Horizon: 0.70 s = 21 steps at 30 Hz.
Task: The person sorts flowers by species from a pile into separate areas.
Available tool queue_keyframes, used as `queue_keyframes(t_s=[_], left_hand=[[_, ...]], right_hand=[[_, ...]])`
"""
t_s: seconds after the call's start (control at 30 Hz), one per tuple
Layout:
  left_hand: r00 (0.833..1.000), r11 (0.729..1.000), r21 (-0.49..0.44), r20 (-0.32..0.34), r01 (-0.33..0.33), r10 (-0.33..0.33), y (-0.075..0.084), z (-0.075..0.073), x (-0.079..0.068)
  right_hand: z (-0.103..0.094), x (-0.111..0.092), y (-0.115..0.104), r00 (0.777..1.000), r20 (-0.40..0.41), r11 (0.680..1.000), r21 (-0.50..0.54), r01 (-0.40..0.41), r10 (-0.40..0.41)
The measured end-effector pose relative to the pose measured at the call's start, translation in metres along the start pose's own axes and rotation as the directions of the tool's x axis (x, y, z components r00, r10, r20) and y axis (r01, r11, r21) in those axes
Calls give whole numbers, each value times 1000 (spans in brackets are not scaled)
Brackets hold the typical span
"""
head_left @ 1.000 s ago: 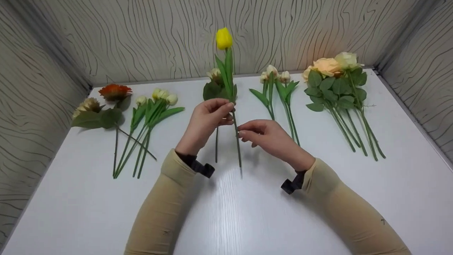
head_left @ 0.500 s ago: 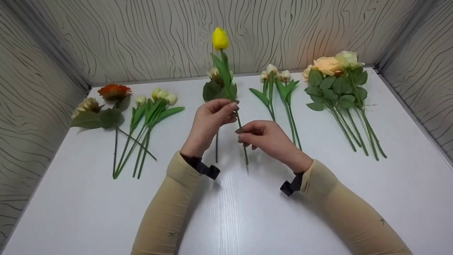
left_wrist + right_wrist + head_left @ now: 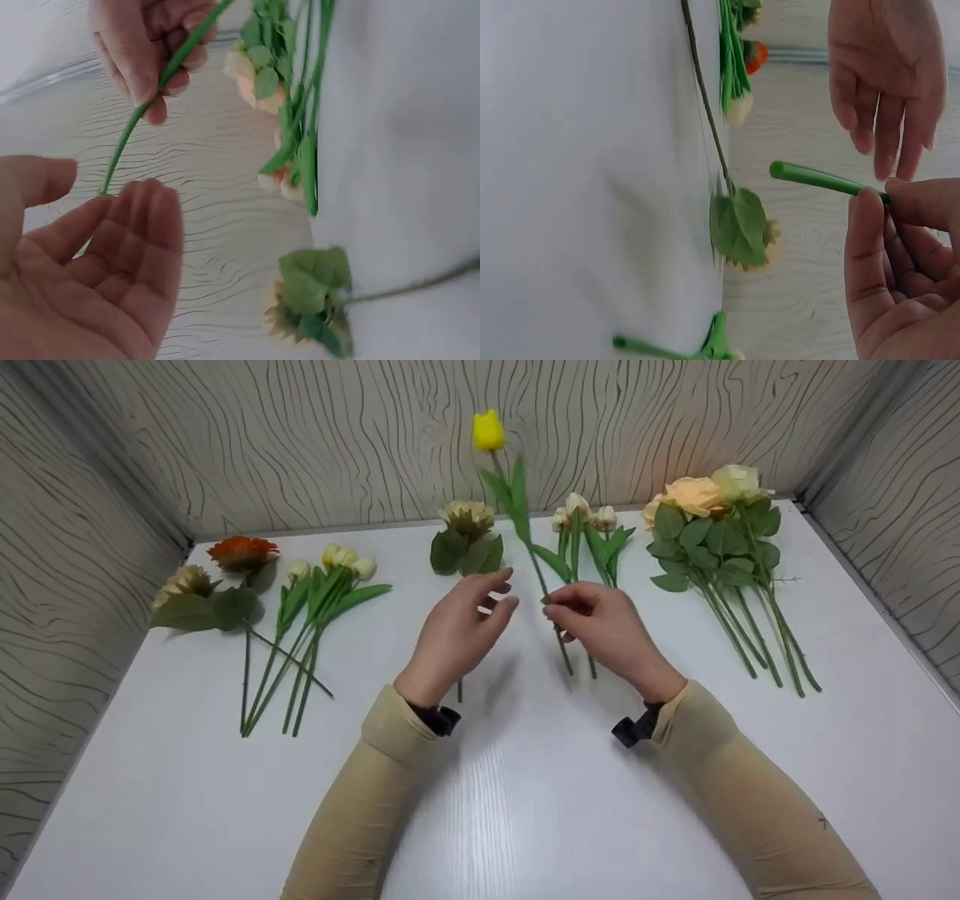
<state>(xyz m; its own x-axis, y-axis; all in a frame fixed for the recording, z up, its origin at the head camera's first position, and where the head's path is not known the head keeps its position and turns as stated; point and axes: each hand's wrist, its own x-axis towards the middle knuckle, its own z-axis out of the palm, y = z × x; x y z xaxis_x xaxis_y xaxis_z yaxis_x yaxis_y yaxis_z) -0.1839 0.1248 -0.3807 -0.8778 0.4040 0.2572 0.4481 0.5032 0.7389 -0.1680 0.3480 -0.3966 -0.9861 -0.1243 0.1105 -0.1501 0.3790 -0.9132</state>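
A yellow tulip [image 3: 488, 430] leans up and to the left above the table, its stem pinched between thumb and fingers of my right hand [image 3: 607, 626]. The stem's lower end sticks out past those fingertips in the right wrist view. My left hand [image 3: 466, 630] is apart from the stem, thumb and fingers spread with nothing between them. Behind the left hand lies a beige flower [image 3: 466, 519] with broad leaves, its stem partly hidden by that hand. Pale pink-white tulips [image 3: 576, 510] lie behind my right hand, which covers part of their stems.
White tulips [image 3: 341, 561] lie at the left, beside an orange flower [image 3: 243, 553] and another beige flower [image 3: 186, 583]. Peach and cream roses [image 3: 697, 496] lie at the right back. A patterned wall [image 3: 360, 442] rises behind the white table [image 3: 165, 795].
My left hand has let go of the yellow tulip. The right hand has carried it to the right, away from in front of the beige flower.
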Motion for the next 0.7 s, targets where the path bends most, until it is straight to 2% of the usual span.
queue_keyframes(t_s=[0.03, 0.07, 0.13, 0.17, 0.23, 0.3, 0.33, 0.43, 0.57, 0.7], left_hand=[[999, 986, 158, 23, -42, 39, 2, 3, -1], [996, 951, 296, 55, -85, 71, 4, 6, -3], [983, 864, 473, 141, -171, 118, 8, 15, -7], [974, 830, 517, 187, -209, 128, 9, 20, -8], [955, 781, 567, 268, -261, 125, 12, 31, -11], [940, 750, 592, 320, -293, 115, 14, 42, -14], [934, 742, 597, 340, -304, 109, 15, 46, -15], [921, 740, 594, 379, -315, 88, 15, 55, -18], [915, 752, 582, 397, -308, 68, 14, 59, -19], [914, 753, 581, 399, -309, 67, 14, 59, -19]], right_hand=[[-7, 2, 3, 999, -28, 1000, -23, -20, 19], [-13, 4, 6, 998, -52, 998, -44, -41, 39], [-26, 9, 12, 992, -84, 993, -61, -98, 93], [-32, 11, 15, 988, -96, 989, -72, -130, 123], [-43, 13, 20, 977, -106, 977, -92, -194, 184], [-51, 15, 26, 966, -98, 963, -105, -250, 240], [-54, 16, 29, 961, -91, 956, -114, -272, 263], [-58, 17, 38, 949, -56, 940, -131, -315, 311], [-59, 18, 45, 939, -16, 928, -147, -343, 345], [-59, 19, 47, 928, -3, 916, -162, -368, 372]])
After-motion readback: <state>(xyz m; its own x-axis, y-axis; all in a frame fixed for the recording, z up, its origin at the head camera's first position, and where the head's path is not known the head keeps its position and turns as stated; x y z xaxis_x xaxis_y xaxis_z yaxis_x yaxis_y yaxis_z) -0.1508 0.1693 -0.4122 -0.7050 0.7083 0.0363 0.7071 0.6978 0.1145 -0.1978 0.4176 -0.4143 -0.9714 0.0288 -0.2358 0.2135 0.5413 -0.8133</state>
